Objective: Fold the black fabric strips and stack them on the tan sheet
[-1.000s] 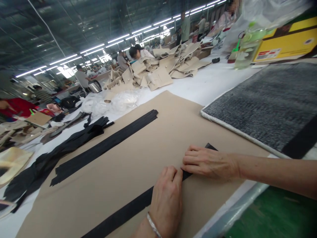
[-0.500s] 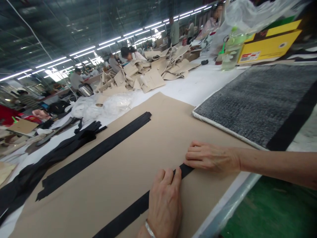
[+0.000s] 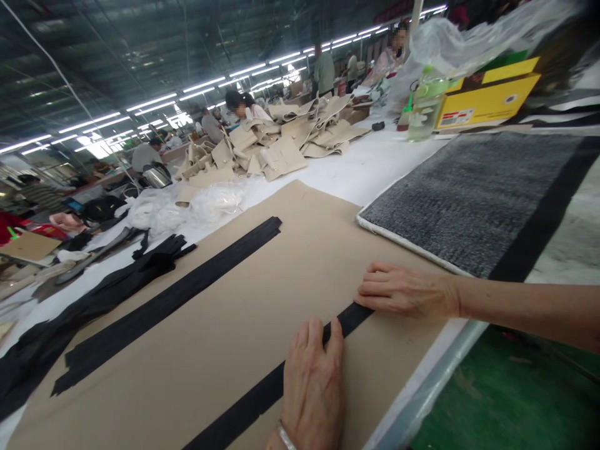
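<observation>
A long black strip (image 3: pixel 250 400) lies flat across a large beige sheet (image 3: pixel 225 325). My left hand (image 3: pixel 313 375) rests over the strip, fingers stretched forward and the index slightly apart, with a bracelet at the wrist. At the strip's far end, my right hand (image 3: pixel 403 290) has its fingers bent and drawn together on it; the fingertips and thumb are partly hidden. Farther left on the same sheet, a stack of black strips (image 3: pixel 173 300) lies roughly parallel. A bundle of loose black strips (image 3: pixel 107 300) runs along the sheet's left edge.
A dark grey textured mat (image 3: pixel 450 200) with a pale edge lies beyond my right hand. Behind are a pile of beige pieces (image 3: pixel 281 147), clear plastic bags (image 3: pixel 210 199), a bottle (image 3: pixel 425 112) and a yellow box (image 3: pixel 490 100). The table edge (image 3: pixel 431 400) drops to green floor.
The view has shifted slightly. My right hand has slid a little farther along the strip, away from the left hand, which stays on the strip with its index finger spread more.
</observation>
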Demonstrator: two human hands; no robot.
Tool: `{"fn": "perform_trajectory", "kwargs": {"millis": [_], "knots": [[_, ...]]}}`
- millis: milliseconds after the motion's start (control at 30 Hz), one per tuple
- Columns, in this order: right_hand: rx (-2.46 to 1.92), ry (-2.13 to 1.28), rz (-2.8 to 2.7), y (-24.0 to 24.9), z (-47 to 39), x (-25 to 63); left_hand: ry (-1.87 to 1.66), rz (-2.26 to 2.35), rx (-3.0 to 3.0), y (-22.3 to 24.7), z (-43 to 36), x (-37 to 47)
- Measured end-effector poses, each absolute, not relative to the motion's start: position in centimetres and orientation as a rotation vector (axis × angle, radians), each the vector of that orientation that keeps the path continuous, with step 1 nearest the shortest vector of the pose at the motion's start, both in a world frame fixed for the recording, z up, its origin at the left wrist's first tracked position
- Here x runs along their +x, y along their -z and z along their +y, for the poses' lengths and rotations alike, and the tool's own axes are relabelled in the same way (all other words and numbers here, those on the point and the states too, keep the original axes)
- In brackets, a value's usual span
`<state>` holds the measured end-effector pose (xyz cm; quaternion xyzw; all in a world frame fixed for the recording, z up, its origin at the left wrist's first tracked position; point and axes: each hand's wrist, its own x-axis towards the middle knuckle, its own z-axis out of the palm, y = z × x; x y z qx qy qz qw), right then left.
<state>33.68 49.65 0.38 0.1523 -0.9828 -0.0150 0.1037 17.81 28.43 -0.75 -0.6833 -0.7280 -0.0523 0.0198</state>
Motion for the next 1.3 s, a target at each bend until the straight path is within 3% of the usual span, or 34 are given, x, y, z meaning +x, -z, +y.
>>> {"fn": "perform_trajectory", "kwargs": {"millis": [800, 1133, 1300], "knots": [[0.086, 0.201, -2.938, -0.3, 52.2, 38.4, 0.145, -2.141, -2.17, 0.9, 29.7, 19.1], [-0.075, 0.028, -2.899, 0.5, 45.3, 35.9, 0.139, -2.14, -2.118, 1.0, 29.4, 19.5], [-0.36, 0.252, -2.845, 0.2, 47.5, 38.3, 0.172, -2.121, -2.13, 1.2, 29.5, 19.5]]}}
